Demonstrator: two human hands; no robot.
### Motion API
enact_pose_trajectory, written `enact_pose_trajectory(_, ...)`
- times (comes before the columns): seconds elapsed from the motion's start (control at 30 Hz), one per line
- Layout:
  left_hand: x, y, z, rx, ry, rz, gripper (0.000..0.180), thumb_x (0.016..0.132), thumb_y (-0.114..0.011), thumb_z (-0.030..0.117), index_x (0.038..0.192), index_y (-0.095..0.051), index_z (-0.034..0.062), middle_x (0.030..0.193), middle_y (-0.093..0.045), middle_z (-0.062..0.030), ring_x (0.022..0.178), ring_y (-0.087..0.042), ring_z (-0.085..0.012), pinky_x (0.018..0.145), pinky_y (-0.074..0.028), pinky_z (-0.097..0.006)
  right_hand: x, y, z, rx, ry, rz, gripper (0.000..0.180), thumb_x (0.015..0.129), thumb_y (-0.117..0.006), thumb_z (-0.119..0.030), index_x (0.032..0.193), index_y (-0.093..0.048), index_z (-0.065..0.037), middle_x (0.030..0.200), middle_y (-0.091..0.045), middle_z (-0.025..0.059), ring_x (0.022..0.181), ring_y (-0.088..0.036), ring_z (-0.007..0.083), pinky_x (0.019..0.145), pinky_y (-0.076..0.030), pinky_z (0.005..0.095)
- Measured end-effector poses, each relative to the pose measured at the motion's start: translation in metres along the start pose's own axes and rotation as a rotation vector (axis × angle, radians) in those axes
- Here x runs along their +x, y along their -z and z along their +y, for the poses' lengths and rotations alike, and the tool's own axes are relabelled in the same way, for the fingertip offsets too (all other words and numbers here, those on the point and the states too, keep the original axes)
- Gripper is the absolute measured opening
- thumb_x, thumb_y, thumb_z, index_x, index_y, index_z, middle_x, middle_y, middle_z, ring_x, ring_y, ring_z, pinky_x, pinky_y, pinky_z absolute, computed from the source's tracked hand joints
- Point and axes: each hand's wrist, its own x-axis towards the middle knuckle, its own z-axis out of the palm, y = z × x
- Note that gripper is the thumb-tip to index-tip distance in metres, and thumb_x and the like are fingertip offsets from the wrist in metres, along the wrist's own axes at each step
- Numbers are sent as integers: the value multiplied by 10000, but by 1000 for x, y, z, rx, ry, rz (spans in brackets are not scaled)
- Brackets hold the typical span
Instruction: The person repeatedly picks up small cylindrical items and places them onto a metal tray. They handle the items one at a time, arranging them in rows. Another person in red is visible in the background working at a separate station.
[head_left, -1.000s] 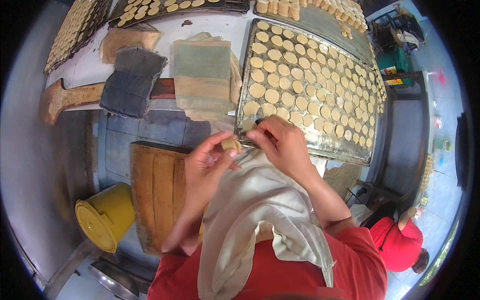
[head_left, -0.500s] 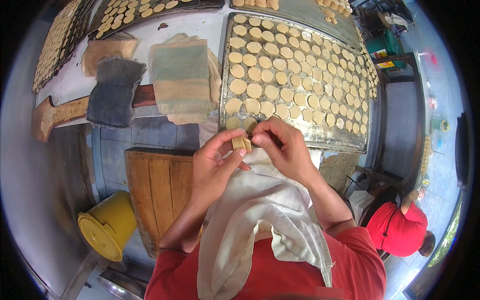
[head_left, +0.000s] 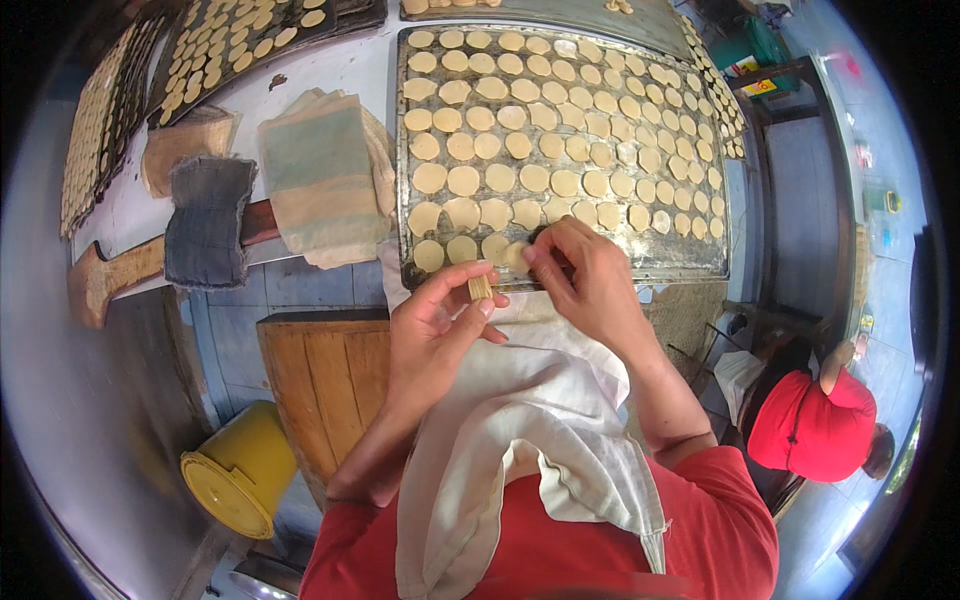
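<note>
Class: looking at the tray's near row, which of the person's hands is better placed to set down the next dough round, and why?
Probably the right hand: its fingertips already rest on the dough rounds at the baking tray near edge. The left hand hangs short of the tray, pinching a small dough piece.

left hand pinching dough stack, right hand at tray

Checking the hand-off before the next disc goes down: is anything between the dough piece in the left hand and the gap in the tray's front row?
Nothing visible blocks it. The left hand pinches the dough piece just off the baking tray; only the right hand rests beside that front row.
</note>
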Motion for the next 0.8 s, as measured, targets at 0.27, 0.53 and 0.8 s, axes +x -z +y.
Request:
enact_pose_trajectory(0.27, 8, -22, 1, -32, 39, -10, 303, 1087, -665, 12, 1385, -654, -43, 1311, -714, -144, 1168, -748, -242, 822, -707, -366, -16, 11, 15, 287, -12, -74, 152, 1005, -769, -195, 1038, -761, -47, 880, -712, 154, 757, -709, 371, 683, -541, 449)
enact_pose_trajectory(0.53, 17, -32, -9, 13, 18, -51, 52, 1065, -700, -24, 1062, -648, -19, 1405, -678, -188, 1165, -758, -244, 845, -714, -358, -25, 19, 28, 419, 94, -129, 205, 1037, -790, -219, 1041, -734, -23, 832, -653, 107, 678, -601, 221, 631, -478, 367)
enact_pose_trajectory(0.8, 26, -46, -13, 72, 5, -111, 28, 1072, -680, -31, 1083, -662, -49, 1434, -662, -213, 1178, -758, -260, 867, -719, -369, -27, 37, 34, 447, 15, -128, 129, 999, -759, -165, 1045, -727, -48, 960, -716, 172, 826, -736, 365, 694, -557, 458)
